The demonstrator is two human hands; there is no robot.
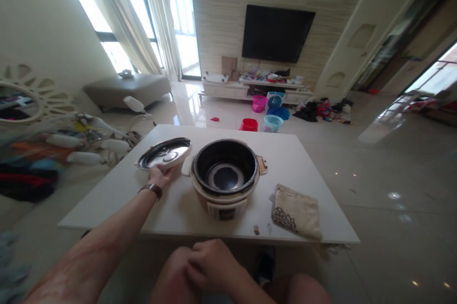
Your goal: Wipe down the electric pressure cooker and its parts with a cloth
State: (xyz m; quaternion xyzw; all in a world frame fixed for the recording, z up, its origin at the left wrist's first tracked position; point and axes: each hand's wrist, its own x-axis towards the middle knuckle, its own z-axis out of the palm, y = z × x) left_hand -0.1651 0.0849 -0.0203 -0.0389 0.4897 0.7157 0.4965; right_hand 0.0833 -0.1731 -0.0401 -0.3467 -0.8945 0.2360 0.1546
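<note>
My left hand [161, 175] grips the near edge of a rice cooker lid [166, 152] over the left part of the white table. The lid's shiny metal underside faces up. To its right stands the open rice cooker [226, 192], with a dark inner pot [226, 166] inside and a handle on each side. The pot's bottom shows a pale ring around a dark centre. My right hand [210, 263] rests on my knee below the table edge, its fingers curled, and no object shows in it.
A folded beige cloth [296, 211] lies on the white table [285, 152], right of the cooker. Two small items [256, 230] sit near the front edge. Beyond the table are a red basin [249, 124] and a light-blue basket [273, 123]. A lamp with white shades [84, 158] stands left.
</note>
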